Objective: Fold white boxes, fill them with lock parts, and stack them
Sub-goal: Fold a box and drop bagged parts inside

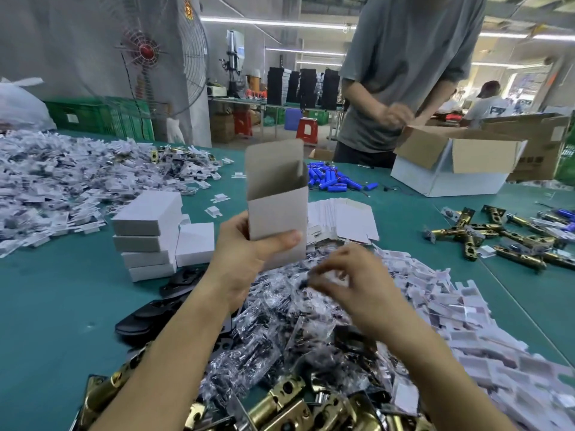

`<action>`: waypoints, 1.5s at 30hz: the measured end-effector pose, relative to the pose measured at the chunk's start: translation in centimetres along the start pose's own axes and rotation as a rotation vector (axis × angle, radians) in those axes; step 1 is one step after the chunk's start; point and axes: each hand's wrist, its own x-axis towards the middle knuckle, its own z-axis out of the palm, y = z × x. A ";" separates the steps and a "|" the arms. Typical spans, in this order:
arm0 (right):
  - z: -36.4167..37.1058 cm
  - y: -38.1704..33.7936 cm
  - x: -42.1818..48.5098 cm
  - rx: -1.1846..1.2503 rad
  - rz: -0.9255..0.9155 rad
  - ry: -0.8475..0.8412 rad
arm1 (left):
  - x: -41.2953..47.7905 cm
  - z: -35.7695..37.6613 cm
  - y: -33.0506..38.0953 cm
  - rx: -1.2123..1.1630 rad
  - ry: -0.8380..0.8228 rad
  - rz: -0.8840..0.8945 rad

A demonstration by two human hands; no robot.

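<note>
above the tabletop (62, 306), the left hand (245, 259) is gripping an upright white box (277, 206), fingers curling round its lower half, top flap standing open. the right hand (354, 284) is hovering over bagged lock parts (280, 331), its fingers blurring; i cannot tell whether they are pinching anything.

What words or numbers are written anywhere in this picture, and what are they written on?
Nothing here is clear enough to read.
Red and yellow sign at the top: too blurred.
White label on the green crate: too small.
Dark print on the brown carton: too blurred.
White box in the left hand: no print visible.
</note>
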 end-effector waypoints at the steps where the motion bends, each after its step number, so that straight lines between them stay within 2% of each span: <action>1: -1.3 -0.2 -0.1 0.091 -0.023 0.126 | -0.1 0.0 -0.1 0.029 -0.021 -0.003; 3: -3.7 -1.2 -0.4 0.327 -0.117 0.344 | -0.3 0.0 -0.2 0.083 -0.094 -0.001; 5: -5.3 -2.5 -0.5 0.505 -0.244 0.453 | -0.3 0.0 -0.3 0.153 -0.151 0.006; 8: -5.9 -4.0 0.2 0.497 -0.333 0.499 | -0.5 0.1 -0.2 0.193 -0.188 -0.014; 10: -5.9 -4.4 0.8 0.391 -0.347 0.485 | -0.6 0.2 -0.2 0.205 -0.211 -0.017; 14: -6.0 -4.0 1.7 0.033 -0.353 0.401 | -0.9 0.3 0.1 0.213 -0.241 -0.027; 17: -6.5 -3.9 2.1 -0.075 -0.350 0.330 | -0.9 0.4 0.2 0.213 -0.249 -0.028; 20: -6.9 -4.2 2.3 -0.119 -0.399 0.294 | -0.9 0.5 0.3 0.190 -0.251 -0.027; 23: -6.8 -4.1 2.1 -0.092 -0.374 0.226 | -1.0 0.5 0.5 0.160 -0.239 -0.026; 26: -6.6 -3.7 1.4 -0.071 -0.416 0.247 | -1.0 0.4 0.4 0.152 -0.234 -0.024; 29: -6.0 -2.6 0.6 -0.080 -0.368 0.259 | -0.9 0.3 0.2 0.168 -0.262 -0.023; 33: -5.1 -0.8 -0.6 0.136 -0.317 0.322 | -0.9 0.3 -0.2 0.188 -0.312 -0.055; 37: -3.0 0.4 -1.6 0.562 -0.281 0.242 | -1.0 0.4 -0.3 0.095 -0.491 -0.150; 40: -1.8 1.3 -2.2 0.838 -0.241 0.297 | -1.2 0.2 -0.3 0.059 -0.610 -0.247; 42: -1.5 2.0 -2.4 0.898 -0.223 0.321 | -1.4 0.1 -0.2 0.195 -0.665 -0.275; 45: -1.4 3.2 -2.7 0.786 -0.181 0.282 | -1.2 0.3 -0.5 0.459 -0.624 -0.189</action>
